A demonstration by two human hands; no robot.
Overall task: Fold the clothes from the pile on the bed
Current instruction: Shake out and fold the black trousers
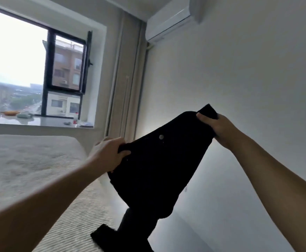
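Trousers (159, 160), black, probably: left hand (108, 153) and right hand (219, 126) each grip the waistband. Advised: level both corners, lower flat onto bed (30, 160).

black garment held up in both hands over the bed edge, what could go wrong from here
The black garment is gripped only at its top corners by the left hand and right hand; a slip could drop it crumpled. Its lower end trails near the bed edge and might bunch or slide off.

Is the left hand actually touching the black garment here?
Touching. The head view shows the left hand with its thumb curled over the black garment at its top edge.
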